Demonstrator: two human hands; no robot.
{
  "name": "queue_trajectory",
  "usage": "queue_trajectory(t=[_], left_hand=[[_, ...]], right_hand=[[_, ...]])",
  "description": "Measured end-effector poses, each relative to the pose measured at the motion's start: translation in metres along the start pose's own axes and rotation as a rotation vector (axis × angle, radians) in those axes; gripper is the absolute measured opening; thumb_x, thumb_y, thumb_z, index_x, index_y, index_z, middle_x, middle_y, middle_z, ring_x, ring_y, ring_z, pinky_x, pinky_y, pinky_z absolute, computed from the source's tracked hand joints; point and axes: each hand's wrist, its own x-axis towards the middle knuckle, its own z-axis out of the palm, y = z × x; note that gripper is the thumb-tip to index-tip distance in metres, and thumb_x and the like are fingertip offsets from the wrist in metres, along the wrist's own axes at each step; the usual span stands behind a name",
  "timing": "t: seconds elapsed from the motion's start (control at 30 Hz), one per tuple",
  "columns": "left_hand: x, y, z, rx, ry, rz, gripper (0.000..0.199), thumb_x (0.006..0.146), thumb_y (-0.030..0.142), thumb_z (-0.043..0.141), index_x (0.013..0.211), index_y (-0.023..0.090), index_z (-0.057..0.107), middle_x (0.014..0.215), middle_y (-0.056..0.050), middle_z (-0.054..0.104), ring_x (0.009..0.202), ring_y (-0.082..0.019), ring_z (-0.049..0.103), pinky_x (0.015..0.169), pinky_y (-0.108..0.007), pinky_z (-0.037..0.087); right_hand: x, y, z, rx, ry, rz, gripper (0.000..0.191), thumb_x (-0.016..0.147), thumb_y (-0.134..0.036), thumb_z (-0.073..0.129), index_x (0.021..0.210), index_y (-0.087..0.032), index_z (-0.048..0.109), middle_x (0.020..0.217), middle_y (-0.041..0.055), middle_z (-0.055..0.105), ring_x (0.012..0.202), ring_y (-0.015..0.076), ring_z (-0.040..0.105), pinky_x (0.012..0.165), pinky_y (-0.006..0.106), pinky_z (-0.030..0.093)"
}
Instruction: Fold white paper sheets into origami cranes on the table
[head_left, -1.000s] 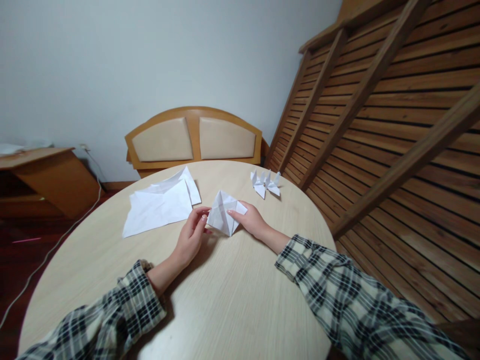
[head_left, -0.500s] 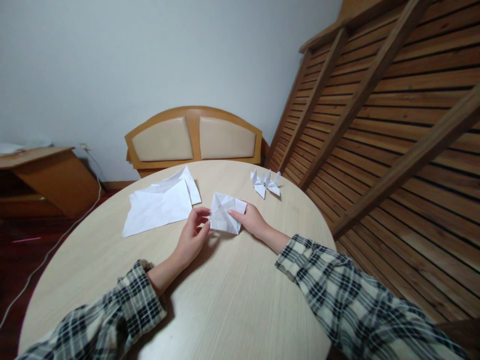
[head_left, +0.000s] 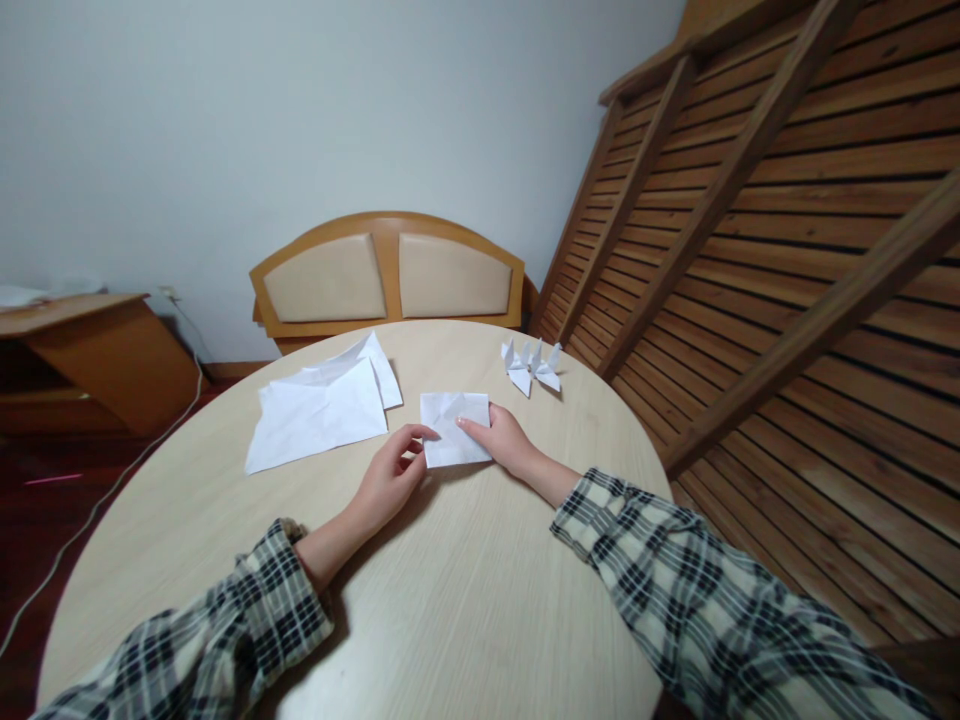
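A small white sheet of folded paper (head_left: 459,447), roughly square, is held between my hands over the middle of the table. My right hand (head_left: 511,440) grips its right edge, thumb on top and the other fingers hidden beneath. At the left edge, my left hand (head_left: 391,475) has its curled fingers closed on the paper, one fingertip lying on the upper face. Faint crease lines cross the paper. Beyond my right hand stand several small folded paper cranes (head_left: 531,368), close together.
Larger loose white paper sheets (head_left: 319,415) lie overlapping on the left of the round wooden table (head_left: 450,590). Behind it stands a padded headboard (head_left: 386,275). A slatted wooden panel (head_left: 757,260) leans at the right. A cable (head_left: 124,480) runs along the floor at left.
The paper's left flap, raised and angled before, now lies flat, so the outline is squarer. My left hand has moved slightly right, onto the edge. My right hand stays in place.
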Motion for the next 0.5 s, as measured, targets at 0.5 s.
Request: queue_trajectory(t=[0.5], left_hand=[[0.0004,-0.0049,0.0009,0.081,-0.088,0.044,0.033,0.077,0.014,0.047,0.107,0.019,0.061,0.100,-0.007,0.060,0.080,-0.016,0.056,0.063,-0.028,0.049]], right_hand=[[0.0017,0.0052,0.0007,0.070,-0.002,0.054,0.026,0.077,-0.032,0.064,0.094,-0.013,0.065,0.096,0.0110,0.070,0.078,0.0180,0.064,0.066,0.029,0.050]])
